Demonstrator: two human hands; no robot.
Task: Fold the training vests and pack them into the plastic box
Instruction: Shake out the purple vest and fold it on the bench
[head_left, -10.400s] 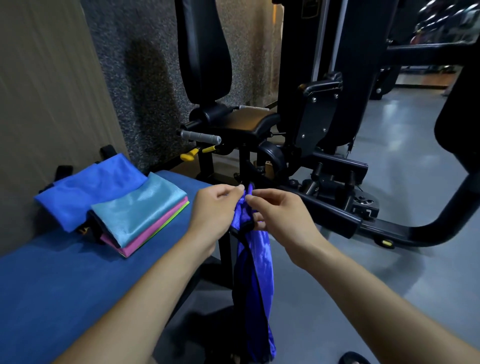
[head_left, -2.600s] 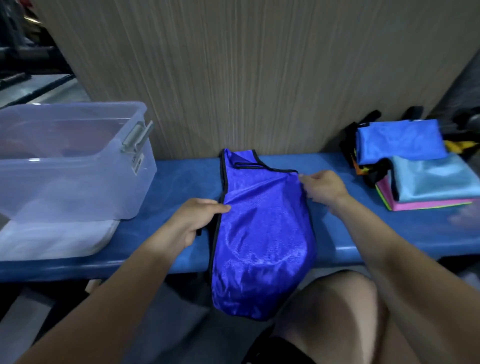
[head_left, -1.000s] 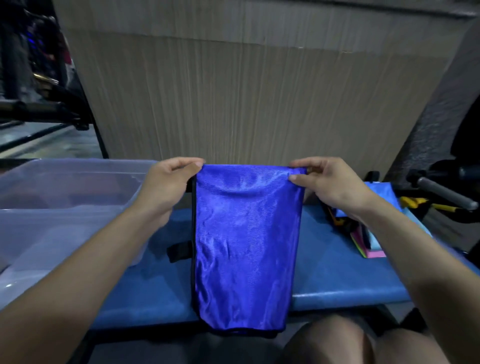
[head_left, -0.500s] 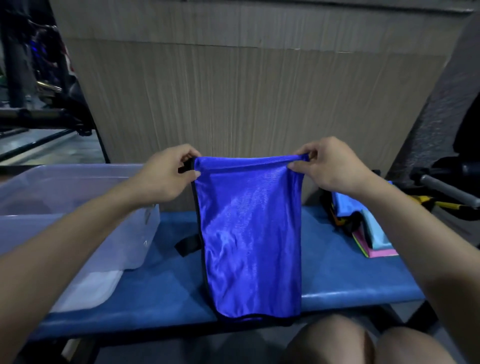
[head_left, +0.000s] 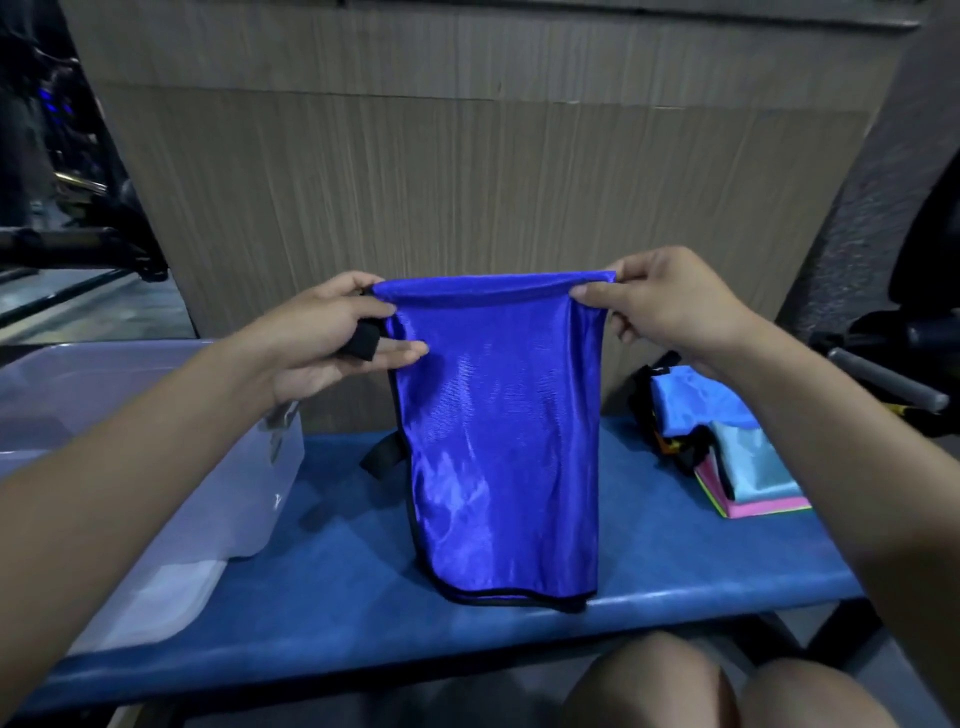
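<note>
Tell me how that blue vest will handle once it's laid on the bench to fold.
Likely floppy: the blue vest hangs limp from the left hand and right hand. Its glossy sheen suggests slippery fabric, so folds may slide on the bench. Probably very light, since pinches alone hold it.

- A blue padded bench (head_left: 332, 587) runs across the view in front of a wood-grain wall panel.
- On its left end stands a clear plastic box (head_left: 156, 415), a grey latch handle on the end wall facing the middle.
- In front of the box a white, translucent flat piece (head_left: 150, 605) lies on the padding, reaching the front edge; whether it is the lid cannot be told.
- On the right end rests a stack of folded vests (head_left: 737, 452): blue furthest back, light teal on top of pink, with a thin green edge lowest.
</note>
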